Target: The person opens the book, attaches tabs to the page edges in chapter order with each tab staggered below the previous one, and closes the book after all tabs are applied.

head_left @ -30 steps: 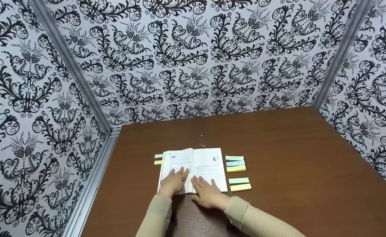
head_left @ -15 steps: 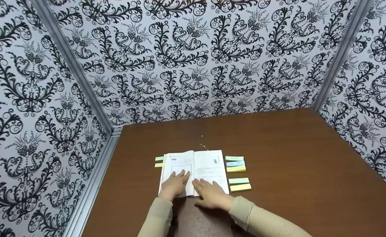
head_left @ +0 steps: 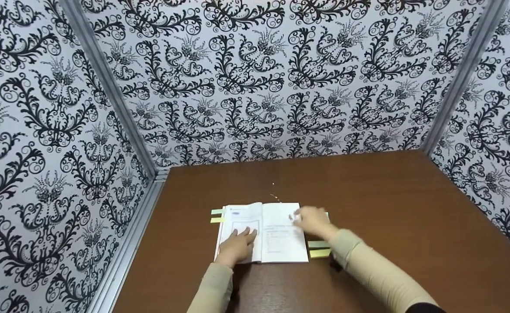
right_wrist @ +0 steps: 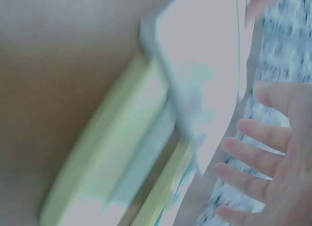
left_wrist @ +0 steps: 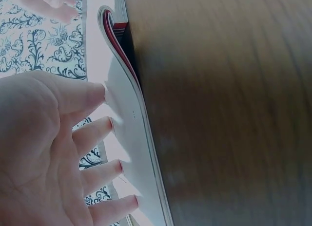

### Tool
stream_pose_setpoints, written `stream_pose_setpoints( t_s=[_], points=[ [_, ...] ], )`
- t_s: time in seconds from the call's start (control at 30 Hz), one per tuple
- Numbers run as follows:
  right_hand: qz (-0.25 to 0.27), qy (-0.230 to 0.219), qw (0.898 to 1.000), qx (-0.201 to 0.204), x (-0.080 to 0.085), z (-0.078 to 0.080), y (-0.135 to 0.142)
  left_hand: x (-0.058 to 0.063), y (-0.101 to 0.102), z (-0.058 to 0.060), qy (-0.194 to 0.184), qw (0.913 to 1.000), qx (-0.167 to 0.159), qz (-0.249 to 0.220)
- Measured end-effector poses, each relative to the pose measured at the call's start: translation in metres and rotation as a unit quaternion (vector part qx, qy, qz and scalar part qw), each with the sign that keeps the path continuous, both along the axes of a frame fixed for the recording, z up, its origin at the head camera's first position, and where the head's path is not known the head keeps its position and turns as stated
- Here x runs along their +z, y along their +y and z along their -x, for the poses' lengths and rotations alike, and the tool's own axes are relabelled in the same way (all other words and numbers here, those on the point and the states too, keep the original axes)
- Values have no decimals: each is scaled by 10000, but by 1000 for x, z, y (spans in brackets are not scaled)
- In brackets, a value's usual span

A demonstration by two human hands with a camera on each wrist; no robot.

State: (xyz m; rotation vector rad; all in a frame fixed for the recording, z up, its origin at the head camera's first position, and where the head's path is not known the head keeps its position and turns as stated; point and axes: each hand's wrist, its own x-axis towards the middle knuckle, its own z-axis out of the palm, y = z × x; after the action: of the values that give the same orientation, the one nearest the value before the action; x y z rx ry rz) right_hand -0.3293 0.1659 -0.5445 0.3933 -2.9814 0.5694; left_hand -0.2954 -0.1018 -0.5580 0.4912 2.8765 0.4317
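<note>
White-paged book (head_left: 283, 248) lies spread on the brown surface (head_left: 411, 226), 6 o'clock in the head view. We log left hand (head_left: 237, 245) at its 8 o'clock, fingers splayed, tips on the page; right hand (head_left: 313, 221) near its 3 o'clock edge, fingers loose, extended. Green pad (head_left: 318, 244), yellow pad (head_left: 320, 253) at 4; green tab (head_left: 217, 212), yellow tab (head_left: 217, 220) around 10.

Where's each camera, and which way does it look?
Head: worn on the head, looking forward and down at the open white paper book on the brown wooden table; the left hand, right hand and beige cloth sleeves show.
Left wrist: on that wrist, looking across the book; left hand's palm and some right hand.
Right wrist: on that wrist, looking at yellow and green paper pads and the book; right hand's palm, some left hand.
Both wrist views share the book.
</note>
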Motion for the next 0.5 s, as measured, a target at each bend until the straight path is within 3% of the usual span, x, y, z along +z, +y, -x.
stream_pose_setpoints(
  t_s=[0.13, 0.2, 0.5],
  points=[
    [160, -106, 9973, -702, -6, 16, 34, -1, 1, 1, -25, 10000, 14, 16],
    [288, -181, 9957, -857, -11, 19, 46, -2, 1, 1, -70, 10000, 37, 45],
    [455, -65, 9951, -880, -20, 27, 62, -2, 2, 2, -133, 9998, 113, 75]
  ],
)
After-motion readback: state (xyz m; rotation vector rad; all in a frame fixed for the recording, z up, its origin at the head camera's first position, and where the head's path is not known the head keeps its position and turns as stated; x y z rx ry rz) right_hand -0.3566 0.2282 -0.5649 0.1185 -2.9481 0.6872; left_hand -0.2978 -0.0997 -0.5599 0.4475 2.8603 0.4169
